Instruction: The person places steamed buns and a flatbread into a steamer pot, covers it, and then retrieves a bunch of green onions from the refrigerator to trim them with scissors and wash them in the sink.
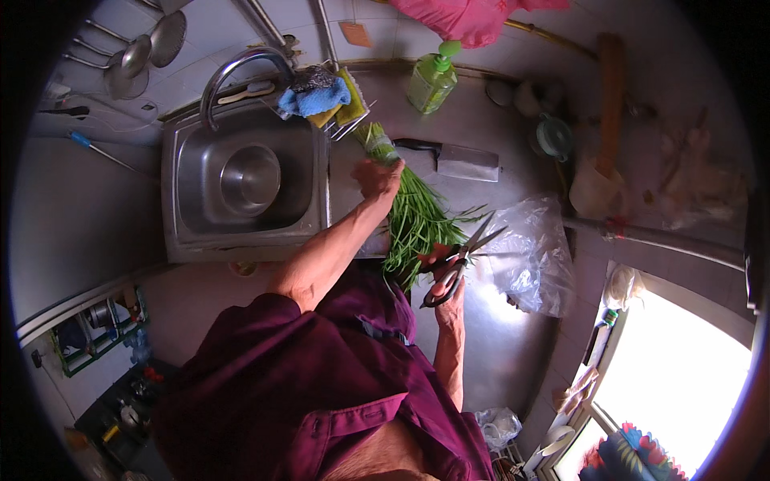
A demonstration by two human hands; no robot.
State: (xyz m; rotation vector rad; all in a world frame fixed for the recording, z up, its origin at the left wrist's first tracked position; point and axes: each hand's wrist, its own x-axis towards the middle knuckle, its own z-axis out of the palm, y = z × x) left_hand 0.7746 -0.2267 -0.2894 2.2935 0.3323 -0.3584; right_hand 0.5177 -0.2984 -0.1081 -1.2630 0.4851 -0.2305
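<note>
A bunch of long green leafy stems, apparently garlic chives [415,210], spreads over the metal counter's front edge. Its stem end is bound with a pale band [380,146]. My left hand [380,178] grips the bunch just below that band. In my right hand [448,288] are dark-handled scissors [462,255]; their blades are apart and point up and to the right, beside the leaf tips. Just right of the scissors lies a crumpled clear plastic bag [532,258]. A cleaver [466,162] with a black handle rests flat beyond the bunch.
To the left is a steel sink [171,204] with a metal bowl [249,180] in it, under a curved faucet [222,69]. A wire rack [349,126] holds a blue cloth [316,99] and sponges. A green pump bottle [432,84] stands by the back wall.
</note>
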